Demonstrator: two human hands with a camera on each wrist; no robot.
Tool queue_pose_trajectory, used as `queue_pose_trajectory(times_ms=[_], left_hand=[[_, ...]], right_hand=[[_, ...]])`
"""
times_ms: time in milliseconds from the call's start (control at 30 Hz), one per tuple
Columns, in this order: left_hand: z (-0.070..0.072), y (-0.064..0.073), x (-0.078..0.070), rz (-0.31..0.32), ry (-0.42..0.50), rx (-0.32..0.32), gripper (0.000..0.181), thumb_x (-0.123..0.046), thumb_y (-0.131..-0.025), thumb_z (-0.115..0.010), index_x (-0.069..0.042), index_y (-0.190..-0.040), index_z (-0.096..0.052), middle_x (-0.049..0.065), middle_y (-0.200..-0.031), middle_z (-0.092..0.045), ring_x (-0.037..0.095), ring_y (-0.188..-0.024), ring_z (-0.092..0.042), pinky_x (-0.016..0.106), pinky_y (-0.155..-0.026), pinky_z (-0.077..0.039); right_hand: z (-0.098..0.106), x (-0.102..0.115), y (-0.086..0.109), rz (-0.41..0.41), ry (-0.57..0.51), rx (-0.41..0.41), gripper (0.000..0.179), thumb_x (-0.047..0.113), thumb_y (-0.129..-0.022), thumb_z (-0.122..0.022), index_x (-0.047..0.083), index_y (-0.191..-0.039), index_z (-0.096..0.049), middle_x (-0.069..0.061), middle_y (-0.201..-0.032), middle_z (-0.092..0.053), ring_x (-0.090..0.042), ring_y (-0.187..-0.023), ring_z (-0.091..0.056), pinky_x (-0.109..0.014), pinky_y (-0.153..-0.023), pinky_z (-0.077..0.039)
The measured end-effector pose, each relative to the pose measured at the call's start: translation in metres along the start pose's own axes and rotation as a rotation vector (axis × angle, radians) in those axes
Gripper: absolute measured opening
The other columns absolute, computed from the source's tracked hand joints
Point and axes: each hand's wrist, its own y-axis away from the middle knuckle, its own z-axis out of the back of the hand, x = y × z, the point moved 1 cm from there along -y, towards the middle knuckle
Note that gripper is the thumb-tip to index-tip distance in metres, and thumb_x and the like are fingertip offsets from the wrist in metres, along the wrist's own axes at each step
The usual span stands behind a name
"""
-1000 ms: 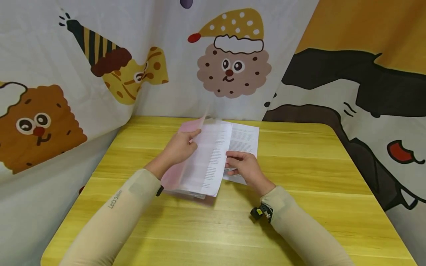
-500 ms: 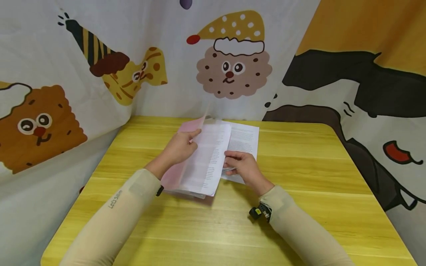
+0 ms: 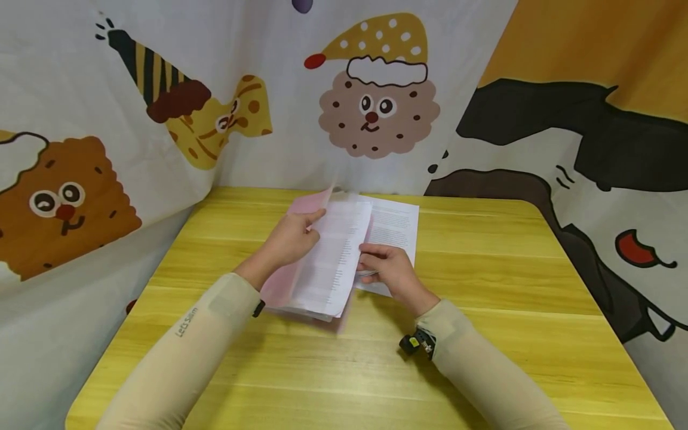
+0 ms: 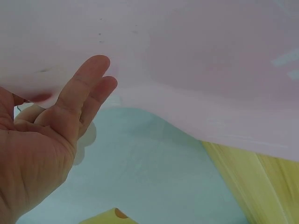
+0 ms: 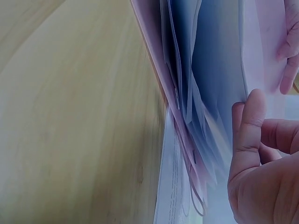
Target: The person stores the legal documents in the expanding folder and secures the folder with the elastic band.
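Note:
A pink see-through folder (image 3: 278, 286) lies open with printed sheets (image 3: 328, 269) inside. My left hand (image 3: 292, 237) holds its raised front cover by the edge; in the left wrist view the thumb of the left hand (image 4: 51, 140) shows faintly through the pink plastic. My right hand (image 3: 389, 267) pinches the right edge of the sheets between thumb and fingers. In the right wrist view several loose leaves (image 5: 187, 70) fan out below the right hand (image 5: 261, 163). Another printed page (image 3: 394, 218) lies partly under the folder, to its right.
The folder rests near the back of a yellow wood-grain table (image 3: 344, 382). Behind the table hangs a white curtain (image 3: 290, 161) with cartoon prints. Both forearms reach in from the front edge.
My right hand has shifted slightly left, bringing the edge of the sheets along. More pink shows beneath their right edge. My left hand stays in place.

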Motion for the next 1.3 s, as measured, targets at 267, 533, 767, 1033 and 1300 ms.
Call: queue_pose_trajectory(times_ms=[267, 533, 767, 1033, 1300], left_hand=[[0.003, 0.0, -0.003, -0.011, 0.005, -0.004, 0.058, -0.01, -0.1, -0.05, -0.008, -0.158, -0.051, -0.006, -0.052, -0.035, 0.009, -0.048, -0.024, 0.024, -0.048, -0.028], [0.004, -0.003, -0.002, -0.015, 0.012, -0.005, 0.058, -0.01, -0.1, -0.05, -0.007, -0.159, -0.051, -0.007, -0.049, -0.037, 0.008, -0.047, -0.025, 0.023, -0.047, -0.028], [0.004, -0.002, -0.001, -0.028, 0.024, 0.003, 0.057, -0.011, -0.101, -0.051, -0.006, -0.158, -0.051, 0.014, -0.073, -0.066, 0.009, -0.047, -0.027, 0.024, -0.047, -0.03], [0.002, 0.001, 0.003, 0.01, 0.044, 0.025, 0.057, -0.011, -0.102, -0.053, -0.009, -0.159, -0.05, 0.009, -0.067, -0.057, 0.01, -0.047, -0.028, 0.024, -0.047, -0.031], [0.0, -0.003, -0.002, 0.018, 0.029, 0.027, 0.059, -0.01, -0.101, -0.053, -0.012, -0.16, -0.05, -0.009, -0.052, -0.03, 0.009, -0.046, -0.029, 0.024, -0.046, -0.031]], right_hand=[[-0.004, 0.004, -0.001, 0.007, -0.004, 0.001, 0.04, 0.005, -0.102, -0.067, -0.004, -0.141, -0.067, -0.014, -0.113, -0.075, -0.012, -0.083, -0.075, -0.028, -0.066, -0.065], [-0.008, 0.007, -0.004, 0.02, 0.007, 0.01, 0.039, 0.008, -0.104, -0.066, -0.002, -0.141, -0.067, -0.019, -0.125, -0.073, -0.013, -0.086, -0.076, -0.03, -0.069, -0.066], [-0.012, 0.006, -0.004, 0.016, 0.009, 0.018, 0.04, 0.007, -0.103, -0.066, -0.004, -0.142, -0.066, -0.021, -0.124, -0.074, -0.014, -0.086, -0.077, -0.029, -0.067, -0.065], [-0.016, 0.004, -0.009, 0.008, 0.025, 0.035, 0.039, 0.006, -0.102, -0.065, -0.004, -0.14, -0.067, -0.02, -0.121, -0.074, -0.014, -0.084, -0.076, -0.029, -0.066, -0.065], [-0.019, 0.004, -0.023, -0.005, 0.045, 0.069, 0.039, 0.008, -0.102, -0.065, -0.002, -0.14, -0.068, -0.019, -0.123, -0.075, -0.014, -0.089, -0.075, -0.031, -0.069, -0.066]])
